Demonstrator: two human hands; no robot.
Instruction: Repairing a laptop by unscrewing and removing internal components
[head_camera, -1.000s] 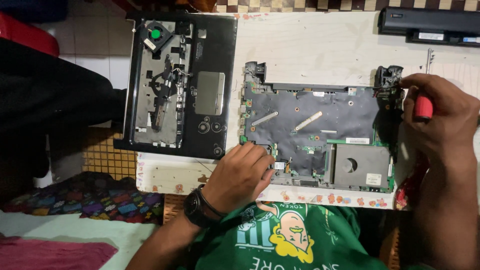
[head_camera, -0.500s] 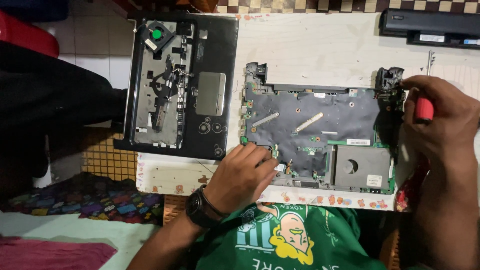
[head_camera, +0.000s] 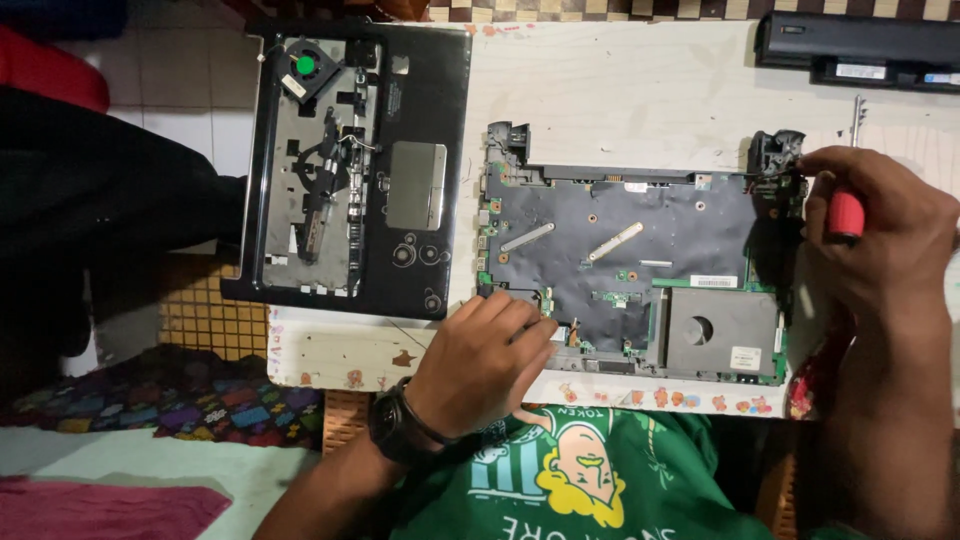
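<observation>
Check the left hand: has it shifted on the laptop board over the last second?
No. The left hand rests at the same front-left corner of the laptop board, fingertips by the same edge connectors. Its place against the board's corner matches all three pictures.

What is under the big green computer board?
The circuit board lies on a pale tabletop, which shows all around it. The left hand rests on its near-left corner. Whatever sits directly beneath the board is covered.
</observation>
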